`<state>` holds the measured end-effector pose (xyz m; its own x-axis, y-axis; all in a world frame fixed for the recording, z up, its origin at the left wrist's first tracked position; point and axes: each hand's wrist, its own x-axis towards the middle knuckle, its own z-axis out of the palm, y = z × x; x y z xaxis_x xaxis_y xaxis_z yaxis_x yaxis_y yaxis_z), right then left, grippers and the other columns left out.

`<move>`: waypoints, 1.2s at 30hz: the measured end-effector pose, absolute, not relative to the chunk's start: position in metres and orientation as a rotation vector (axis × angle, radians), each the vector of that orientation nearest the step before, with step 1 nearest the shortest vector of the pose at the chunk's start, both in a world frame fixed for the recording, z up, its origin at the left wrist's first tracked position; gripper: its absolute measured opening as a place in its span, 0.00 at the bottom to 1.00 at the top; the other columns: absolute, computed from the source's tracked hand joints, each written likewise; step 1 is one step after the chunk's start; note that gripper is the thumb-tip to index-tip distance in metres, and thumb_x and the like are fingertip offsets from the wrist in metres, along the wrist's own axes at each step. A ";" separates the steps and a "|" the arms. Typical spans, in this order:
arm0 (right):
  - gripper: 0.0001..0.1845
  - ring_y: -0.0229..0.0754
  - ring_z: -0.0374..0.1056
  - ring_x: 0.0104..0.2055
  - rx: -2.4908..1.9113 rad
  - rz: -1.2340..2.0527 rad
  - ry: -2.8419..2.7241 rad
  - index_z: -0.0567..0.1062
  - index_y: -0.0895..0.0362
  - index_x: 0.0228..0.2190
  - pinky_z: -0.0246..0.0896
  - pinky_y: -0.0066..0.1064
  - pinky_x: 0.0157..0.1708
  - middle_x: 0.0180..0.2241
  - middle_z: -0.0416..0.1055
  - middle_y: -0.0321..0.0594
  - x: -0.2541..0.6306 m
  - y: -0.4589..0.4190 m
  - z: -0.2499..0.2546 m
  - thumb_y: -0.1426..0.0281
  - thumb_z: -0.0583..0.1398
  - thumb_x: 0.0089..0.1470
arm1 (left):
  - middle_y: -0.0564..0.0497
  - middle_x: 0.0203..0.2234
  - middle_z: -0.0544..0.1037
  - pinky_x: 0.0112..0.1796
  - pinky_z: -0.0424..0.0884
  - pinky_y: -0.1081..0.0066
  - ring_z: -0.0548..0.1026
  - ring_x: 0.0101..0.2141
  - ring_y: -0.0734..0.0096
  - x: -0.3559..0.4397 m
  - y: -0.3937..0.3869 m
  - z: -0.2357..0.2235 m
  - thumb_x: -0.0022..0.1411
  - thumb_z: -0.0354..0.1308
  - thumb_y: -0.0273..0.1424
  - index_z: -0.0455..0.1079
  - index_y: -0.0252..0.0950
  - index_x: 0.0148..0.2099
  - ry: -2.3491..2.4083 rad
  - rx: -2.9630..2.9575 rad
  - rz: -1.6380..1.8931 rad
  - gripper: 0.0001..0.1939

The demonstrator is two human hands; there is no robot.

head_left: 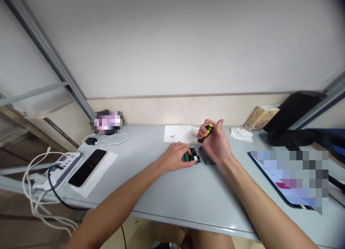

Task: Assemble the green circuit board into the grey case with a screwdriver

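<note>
My left hand rests on the grey table with its fingers closed on a small black device that shows a green circuit board. My right hand is wrapped round a yellow-and-black screwdriver, held upright with its tip pointing down at the device. Just behind the hands lies a white sheet of paper carrying a few tiny dark screws.
A phone lies on white paper at the left, beside a power strip with white cables and a charger. A tablet sits at the right. A crumpled tissue, a cardboard box and a black bag are back right.
</note>
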<state>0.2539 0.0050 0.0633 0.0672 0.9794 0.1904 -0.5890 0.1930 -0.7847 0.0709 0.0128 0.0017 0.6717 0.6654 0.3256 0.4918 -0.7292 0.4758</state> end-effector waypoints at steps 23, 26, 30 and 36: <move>0.16 0.39 0.55 0.25 -0.565 1.360 -0.795 0.70 0.49 0.35 0.59 0.32 0.27 0.26 0.55 0.32 0.257 0.005 0.060 0.52 0.65 0.60 | 0.50 0.44 0.82 0.52 0.70 0.59 0.78 0.46 0.59 0.069 0.013 0.002 0.63 0.69 0.41 0.70 0.40 0.39 0.908 2.533 0.716 0.13; 0.17 0.37 0.55 0.25 -0.567 1.359 -0.776 0.67 0.49 0.34 0.58 0.31 0.27 0.26 0.56 0.31 0.259 0.007 0.059 0.56 0.69 0.56 | 0.50 0.45 0.82 0.52 0.70 0.59 0.78 0.46 0.60 0.069 0.013 0.001 0.63 0.69 0.41 0.70 0.40 0.40 0.909 2.539 0.708 0.14; 0.20 0.38 0.59 0.27 -0.584 1.346 -0.778 0.68 0.49 0.33 0.60 0.31 0.28 0.27 0.60 0.32 0.261 0.009 0.057 0.55 0.71 0.53 | 0.50 0.45 0.82 0.52 0.70 0.60 0.77 0.46 0.60 0.070 0.013 -0.001 0.63 0.69 0.42 0.70 0.40 0.39 0.912 2.545 0.712 0.14; 0.20 0.37 0.62 0.29 -0.629 1.315 -0.771 0.70 0.50 0.32 0.63 0.30 0.30 0.29 0.65 0.33 0.264 0.011 0.054 0.55 0.73 0.50 | 0.50 0.43 0.81 0.51 0.70 0.61 0.77 0.45 0.59 0.070 0.012 0.002 0.63 0.69 0.41 0.70 0.40 0.39 0.918 2.556 0.702 0.14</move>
